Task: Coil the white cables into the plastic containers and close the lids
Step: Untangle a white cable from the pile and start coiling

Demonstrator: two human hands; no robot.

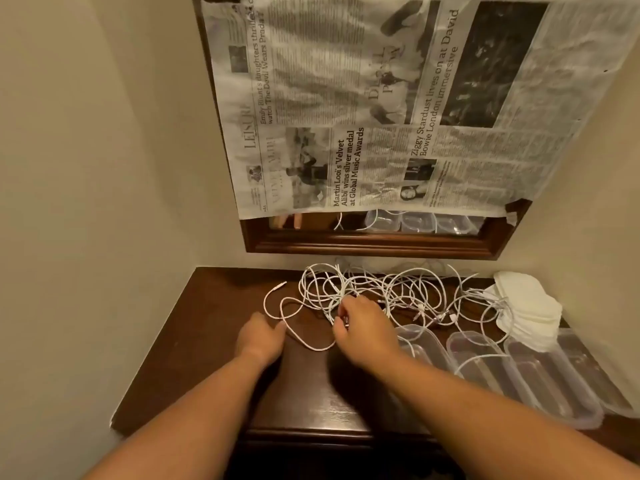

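Cables (pixel 349 293) are lying in one white tangle at the back of the table (pixel 214 334), w/ a loose loop trailing out front-left. R hand (pixel 363 327) is reaching into the tangle's left part, fingers curling round a few strands and pinching them. L hand (pixel 261 339) is resting knuckles-up on the table, fingertips touching that loose loop; can't tell if it's gripping it or just lying against it. Containers (pixel 540 379) are sitting open in a row on the right, clear plastic, side by side, w/ cable ends draping over the nearer ones. White stack (pixel 530 310) is resting behind them, touching the tangle's right edge. Newspaper (pixel 381 98) is hanging over the mirror (pixel 374 244) above
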